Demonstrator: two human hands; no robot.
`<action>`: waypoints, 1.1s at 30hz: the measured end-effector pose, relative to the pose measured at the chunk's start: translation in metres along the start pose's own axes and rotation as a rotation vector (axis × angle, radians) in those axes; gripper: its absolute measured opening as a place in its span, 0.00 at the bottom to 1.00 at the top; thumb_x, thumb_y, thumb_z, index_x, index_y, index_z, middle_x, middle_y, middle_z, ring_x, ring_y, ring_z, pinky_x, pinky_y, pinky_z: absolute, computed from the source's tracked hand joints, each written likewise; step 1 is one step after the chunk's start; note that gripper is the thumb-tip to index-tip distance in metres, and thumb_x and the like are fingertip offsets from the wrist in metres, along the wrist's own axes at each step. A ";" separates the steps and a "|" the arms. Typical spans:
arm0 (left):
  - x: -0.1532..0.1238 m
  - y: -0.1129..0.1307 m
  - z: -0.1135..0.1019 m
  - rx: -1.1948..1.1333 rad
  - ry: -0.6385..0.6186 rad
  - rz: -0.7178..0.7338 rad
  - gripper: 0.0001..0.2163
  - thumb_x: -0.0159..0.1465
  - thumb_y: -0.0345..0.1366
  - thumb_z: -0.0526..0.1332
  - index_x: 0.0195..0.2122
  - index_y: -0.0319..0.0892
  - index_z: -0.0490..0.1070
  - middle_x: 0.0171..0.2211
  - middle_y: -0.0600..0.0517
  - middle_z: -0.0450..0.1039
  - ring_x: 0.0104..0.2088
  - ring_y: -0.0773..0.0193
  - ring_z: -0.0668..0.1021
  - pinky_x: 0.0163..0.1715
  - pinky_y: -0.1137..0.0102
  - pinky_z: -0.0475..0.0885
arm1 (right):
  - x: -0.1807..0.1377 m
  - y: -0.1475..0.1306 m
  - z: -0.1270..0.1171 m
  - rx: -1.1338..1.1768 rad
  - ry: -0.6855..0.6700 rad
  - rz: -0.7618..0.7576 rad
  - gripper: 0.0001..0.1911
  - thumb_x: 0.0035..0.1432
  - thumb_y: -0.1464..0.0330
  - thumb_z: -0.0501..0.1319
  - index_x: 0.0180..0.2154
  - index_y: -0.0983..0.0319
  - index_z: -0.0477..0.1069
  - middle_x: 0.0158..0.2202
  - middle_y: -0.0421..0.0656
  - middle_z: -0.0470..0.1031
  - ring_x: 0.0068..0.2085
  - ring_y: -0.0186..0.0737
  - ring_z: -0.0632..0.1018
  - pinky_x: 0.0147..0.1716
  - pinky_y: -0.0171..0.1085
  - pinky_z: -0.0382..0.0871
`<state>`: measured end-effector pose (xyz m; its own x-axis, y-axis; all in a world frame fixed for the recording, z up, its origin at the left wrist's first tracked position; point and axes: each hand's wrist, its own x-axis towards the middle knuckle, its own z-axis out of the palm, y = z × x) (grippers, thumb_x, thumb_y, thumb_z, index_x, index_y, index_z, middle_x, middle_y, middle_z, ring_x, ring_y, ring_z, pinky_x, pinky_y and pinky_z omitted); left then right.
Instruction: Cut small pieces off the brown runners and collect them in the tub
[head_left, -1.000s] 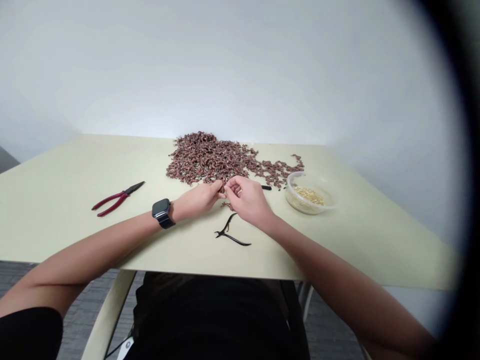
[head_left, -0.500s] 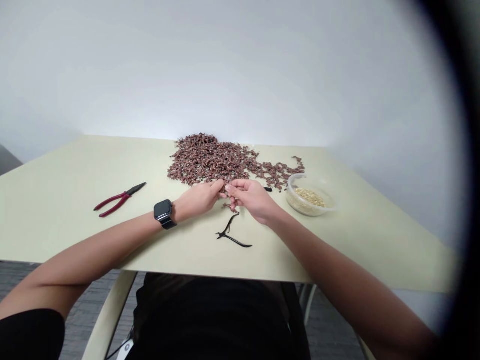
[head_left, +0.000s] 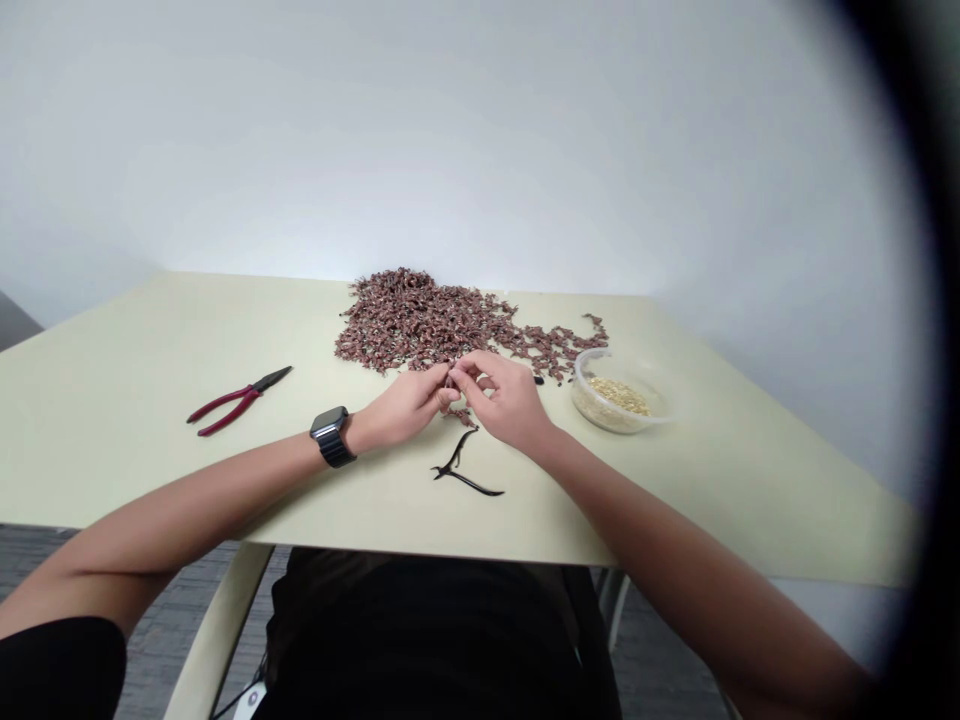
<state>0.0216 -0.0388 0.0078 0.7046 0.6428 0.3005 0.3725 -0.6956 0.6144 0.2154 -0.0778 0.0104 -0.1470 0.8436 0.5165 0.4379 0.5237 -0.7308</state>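
Note:
My left hand (head_left: 405, 405) and my right hand (head_left: 506, 398) meet at the front edge of a heap of small reddish-brown pieces (head_left: 420, 320). Thumbs and fingers of both are pinched around one small reddish-brown piece (head_left: 451, 379), largely covered by the fingertips; its exact kind is too small to make out. Just below the hands, a few loose brown bits (head_left: 457, 415) lie on the table. Nearer to me rest black nippers (head_left: 452, 470) with their handles spread.
Red-handled pliers (head_left: 240, 400) lie on the pale table (head_left: 135, 400) at the left. A clear plastic bowl (head_left: 581, 400) with small gold-coloured bits stands at the right. Beside my right hand, a small black object (head_left: 538, 380) shows partly. A wall rises behind the table.
My right hand has turned slightly, its fingers now curled over the left fingertips. More of the small brown piece shows between them. The tools and bowl have stayed put.

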 end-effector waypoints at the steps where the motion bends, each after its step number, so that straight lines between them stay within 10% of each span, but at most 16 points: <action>1: 0.000 0.000 0.000 0.005 0.005 -0.001 0.12 0.75 0.43 0.51 0.39 0.42 0.66 0.31 0.54 0.73 0.29 0.67 0.73 0.32 0.71 0.66 | 0.000 0.000 0.000 -0.018 -0.003 -0.011 0.10 0.67 0.60 0.59 0.37 0.59 0.73 0.36 0.44 0.76 0.36 0.39 0.76 0.36 0.37 0.74; 8: 0.000 -0.005 0.003 0.100 0.043 -0.007 0.14 0.75 0.45 0.50 0.39 0.42 0.65 0.29 0.54 0.71 0.26 0.67 0.71 0.29 0.71 0.62 | -0.001 0.002 0.004 0.195 -0.048 0.222 0.14 0.65 0.55 0.60 0.36 0.58 0.68 0.29 0.38 0.70 0.22 0.33 0.73 0.23 0.35 0.71; 33: 0.001 -0.015 -0.009 0.321 -0.041 0.127 0.16 0.77 0.45 0.42 0.45 0.42 0.63 0.38 0.46 0.73 0.35 0.60 0.74 0.36 0.66 0.67 | 0.006 0.004 -0.003 0.784 -0.284 0.551 0.18 0.54 0.57 0.72 0.33 0.62 0.70 0.26 0.36 0.66 0.24 0.29 0.67 0.25 0.33 0.67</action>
<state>0.0113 -0.0253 0.0050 0.7792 0.5353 0.3261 0.4463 -0.8391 0.3110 0.2187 -0.0712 0.0113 -0.3506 0.9359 -0.0346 -0.1850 -0.1054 -0.9771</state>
